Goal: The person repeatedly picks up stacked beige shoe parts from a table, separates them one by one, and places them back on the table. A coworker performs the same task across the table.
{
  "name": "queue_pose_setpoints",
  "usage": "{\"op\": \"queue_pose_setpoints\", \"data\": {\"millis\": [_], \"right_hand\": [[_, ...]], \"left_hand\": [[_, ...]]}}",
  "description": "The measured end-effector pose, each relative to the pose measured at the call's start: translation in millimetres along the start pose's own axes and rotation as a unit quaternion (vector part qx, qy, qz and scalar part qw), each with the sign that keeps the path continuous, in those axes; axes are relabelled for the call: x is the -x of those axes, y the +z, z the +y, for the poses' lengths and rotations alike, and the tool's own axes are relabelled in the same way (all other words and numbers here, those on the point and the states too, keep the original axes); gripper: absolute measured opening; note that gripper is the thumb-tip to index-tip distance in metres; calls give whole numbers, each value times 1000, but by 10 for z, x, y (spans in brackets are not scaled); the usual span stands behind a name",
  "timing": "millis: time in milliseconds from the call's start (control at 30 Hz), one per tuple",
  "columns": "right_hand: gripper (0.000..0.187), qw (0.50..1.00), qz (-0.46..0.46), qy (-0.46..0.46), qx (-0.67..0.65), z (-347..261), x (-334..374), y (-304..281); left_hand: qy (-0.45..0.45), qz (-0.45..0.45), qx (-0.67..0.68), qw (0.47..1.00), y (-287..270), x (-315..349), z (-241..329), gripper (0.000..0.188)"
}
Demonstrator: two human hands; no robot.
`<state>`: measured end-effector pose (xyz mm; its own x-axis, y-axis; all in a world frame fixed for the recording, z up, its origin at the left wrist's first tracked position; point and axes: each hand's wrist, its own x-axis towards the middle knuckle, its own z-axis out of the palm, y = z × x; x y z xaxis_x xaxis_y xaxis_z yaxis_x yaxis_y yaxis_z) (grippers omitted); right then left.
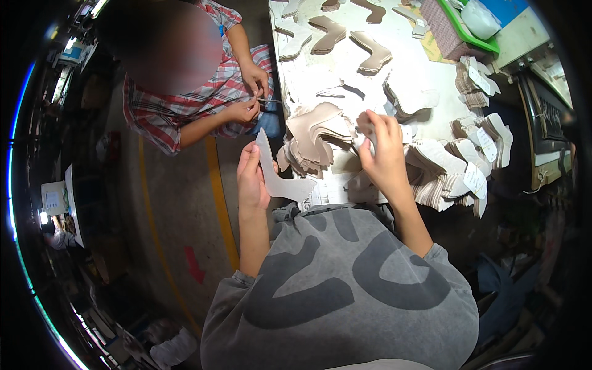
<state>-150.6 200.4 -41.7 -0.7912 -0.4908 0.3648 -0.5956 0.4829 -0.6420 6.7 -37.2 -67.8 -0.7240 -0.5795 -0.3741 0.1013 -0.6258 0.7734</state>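
My left hand grips a pale grey, L-shaped cut piece by its long upper arm, thumb on the near face. The piece stands tilted at the table's left edge, with its lower arm reaching towards the table. My right hand is over the table, just right of a pile of beige cut pieces. Its thumb and fingers are curled together around something whitish that I cannot make out. The pile's pieces are curved and lie unevenly on one another.
More stacks of curved pieces with paper labels stand at the right of the white table. Several loose pieces lie farther back. A green tray is at the far right. A person in a checked shirt works beside the table's left edge.
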Motion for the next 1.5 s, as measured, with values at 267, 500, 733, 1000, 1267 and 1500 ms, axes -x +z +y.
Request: {"op": "queue_pose_setpoints", "data": {"millis": [267,500,733,1000,1267,1500], "right_hand": [[59,965,-134,-223,-1,-202,-341,568],[17,917,-264,8,-300,-240,-154,488],[23,898,-249,-46,-361,-524,-87,107],[21,902,-189,-196,-336,-651,-155,-138],[33,883,-228,-187,-365,-752,-169,-234],[36,871,-251,-188,-379,-828,-177,-277]], "left_hand": [[29,21,-31,999,-27,15,16,21],[102,-77,-273,954,58,214,69,17],[219,-99,-329,913,530,398,117,14],[306,-153,-343,875,703,611,361,12],[350,-236,-299,856,674,570,331,15],[351,-249,-257,865,691,605,236,22]]}}
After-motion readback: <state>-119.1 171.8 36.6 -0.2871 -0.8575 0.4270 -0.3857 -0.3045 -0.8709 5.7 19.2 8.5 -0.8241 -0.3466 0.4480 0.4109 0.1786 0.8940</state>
